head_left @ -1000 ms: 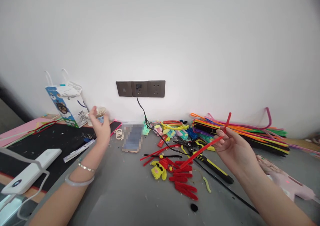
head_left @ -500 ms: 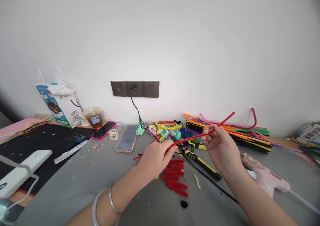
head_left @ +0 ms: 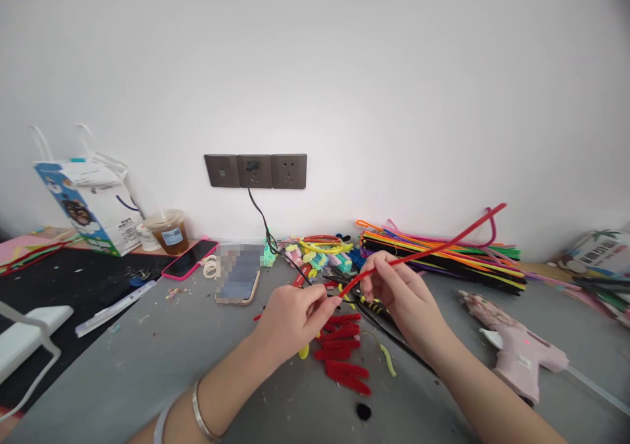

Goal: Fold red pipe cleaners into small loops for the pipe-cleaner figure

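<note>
A long red pipe cleaner (head_left: 443,239) runs through both hands, its free end slanting up to the right. My left hand (head_left: 298,316) pinches it near its lower left end between thumb and fingers. Further along, my right hand (head_left: 401,293) has its fingers closed round the same stem, palm partly turned toward me. Beneath the hands lie several folded red pipe cleaner pieces (head_left: 344,349) on the grey table. The yellow-and-black pliers (head_left: 377,307) are mostly hidden behind my right hand. A short pale yellow piece (head_left: 388,360) and a black round piece (head_left: 363,412) lie close by.
Bundled coloured pipe cleaners (head_left: 443,260) rest against the wall. At right sits a pink glue gun (head_left: 522,352). A black cord (head_left: 263,218) drops from the wall socket across the table. To the left are two phones (head_left: 239,277), a lidded drink cup (head_left: 170,233) and a paper bag (head_left: 98,208).
My right hand has slid down and left along the red pipe cleaner, closer to my left hand. More of the stem now sticks out at upper right. The view has shifted slightly.
</note>
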A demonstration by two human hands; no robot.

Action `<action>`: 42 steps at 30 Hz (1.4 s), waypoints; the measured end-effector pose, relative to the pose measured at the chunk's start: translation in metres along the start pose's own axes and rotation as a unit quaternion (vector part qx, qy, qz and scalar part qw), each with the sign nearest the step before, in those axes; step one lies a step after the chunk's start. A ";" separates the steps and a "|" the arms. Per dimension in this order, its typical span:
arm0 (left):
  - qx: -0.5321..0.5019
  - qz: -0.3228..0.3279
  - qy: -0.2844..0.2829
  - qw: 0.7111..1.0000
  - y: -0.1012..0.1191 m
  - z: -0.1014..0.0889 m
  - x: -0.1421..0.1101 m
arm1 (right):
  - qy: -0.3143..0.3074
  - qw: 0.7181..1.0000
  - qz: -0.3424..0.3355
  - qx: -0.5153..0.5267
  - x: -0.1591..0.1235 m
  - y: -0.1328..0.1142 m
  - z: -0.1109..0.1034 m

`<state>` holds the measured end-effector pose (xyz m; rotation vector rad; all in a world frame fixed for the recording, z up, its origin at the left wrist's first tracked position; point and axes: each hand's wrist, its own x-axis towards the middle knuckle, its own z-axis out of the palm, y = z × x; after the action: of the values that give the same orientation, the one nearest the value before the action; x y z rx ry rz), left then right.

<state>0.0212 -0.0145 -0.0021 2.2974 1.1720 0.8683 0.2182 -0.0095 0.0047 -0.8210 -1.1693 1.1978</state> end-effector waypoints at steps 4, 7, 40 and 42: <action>-0.016 -0.021 0.033 0.999 -0.004 -0.010 0.003 | 0.094 0.993 -0.009 0.066 0.007 -0.002 -0.008; -0.018 -0.025 0.059 0.998 -0.009 -0.013 0.005 | 0.086 0.993 0.002 0.084 0.008 -0.002 -0.009; 0.175 0.009 0.001 0.985 -0.007 0.032 -0.004 | 0.040 0.998 0.044 0.018 0.008 0.014 -0.004; 0.150 0.024 0.006 0.988 -0.005 0.027 -0.003 | 0.036 0.998 0.049 0.003 0.008 0.012 -0.006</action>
<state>0.0358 -0.0166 -0.0253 2.5709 1.3345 0.7681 0.2204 0.0018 -0.0065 -0.9193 -1.0768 1.2403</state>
